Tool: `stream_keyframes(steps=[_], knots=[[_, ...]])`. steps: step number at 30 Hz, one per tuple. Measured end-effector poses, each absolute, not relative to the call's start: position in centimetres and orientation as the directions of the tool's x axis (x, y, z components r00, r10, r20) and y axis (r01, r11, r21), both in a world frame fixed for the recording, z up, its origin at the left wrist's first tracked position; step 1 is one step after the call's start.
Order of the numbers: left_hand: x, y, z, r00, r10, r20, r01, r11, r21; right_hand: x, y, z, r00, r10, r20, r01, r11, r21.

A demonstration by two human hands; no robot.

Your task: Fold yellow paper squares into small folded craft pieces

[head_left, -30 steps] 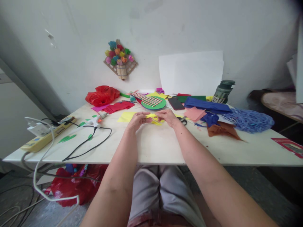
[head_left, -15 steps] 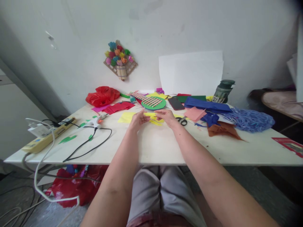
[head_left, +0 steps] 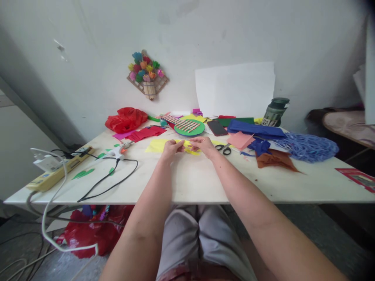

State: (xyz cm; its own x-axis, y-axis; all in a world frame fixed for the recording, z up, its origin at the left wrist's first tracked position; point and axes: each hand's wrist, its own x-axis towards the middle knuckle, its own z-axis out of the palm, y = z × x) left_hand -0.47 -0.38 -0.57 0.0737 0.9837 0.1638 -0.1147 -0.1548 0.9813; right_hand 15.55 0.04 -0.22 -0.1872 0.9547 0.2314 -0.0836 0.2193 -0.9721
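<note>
My left hand [head_left: 173, 150] and my right hand [head_left: 203, 146] are held close together over the middle of the table, fingertips pinched. Between them shows a small piece of yellow paper [head_left: 188, 147], gripped by both hands; its exact shape is too small to make out. Below and behind lies a larger yellow sheet [head_left: 155, 146], partly covered by the hands. Just right of my right hand rest black-handled scissors [head_left: 226, 151]. Beyond the hands lies a green disc with a lattice of striped sticks [head_left: 190, 127].
To the left are a glue gun [head_left: 118, 151] with its black cord, green paper leaves [head_left: 83, 173] and a power strip [head_left: 58, 171]. Farther right lie a phone [head_left: 217, 128], pink paper squares [head_left: 240, 139], blue paper [head_left: 258, 130], brown paper [head_left: 275, 159], blue stringy material [head_left: 312, 147] and a bottle [head_left: 275, 112].
The left fingers have closed from a loose spread into a pinch, and the right fingers have drawn in at the yellow paper. The view has shifted slightly.
</note>
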Motion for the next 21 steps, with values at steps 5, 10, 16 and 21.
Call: stream_keyframes(steps=[5,10,16,21], knots=[[-0.32,-0.53,-0.47,0.104,0.969,0.223,-0.037,-0.220,0.975,16.16,-0.15,-0.17,-0.257,0.947,0.193,0.043,0.211,-0.977],[-0.25,-0.58,-0.55,0.165,0.953,0.254,0.002,-0.258,0.966,16.32,-0.57,0.17,-0.327,0.922,0.209,0.143,0.267,-0.953],[-0.35,-0.28,-0.94,0.181,0.954,0.240,0.048,-0.252,0.967,16.09,-0.56,0.36,-0.385,0.895,0.226,0.220,0.326,-0.919],[-0.36,-0.19,-1.10,0.172,0.961,0.217,0.058,-0.229,0.972,15.90,-0.32,0.03,-0.368,0.889,0.272,0.274,0.383,-0.882]])
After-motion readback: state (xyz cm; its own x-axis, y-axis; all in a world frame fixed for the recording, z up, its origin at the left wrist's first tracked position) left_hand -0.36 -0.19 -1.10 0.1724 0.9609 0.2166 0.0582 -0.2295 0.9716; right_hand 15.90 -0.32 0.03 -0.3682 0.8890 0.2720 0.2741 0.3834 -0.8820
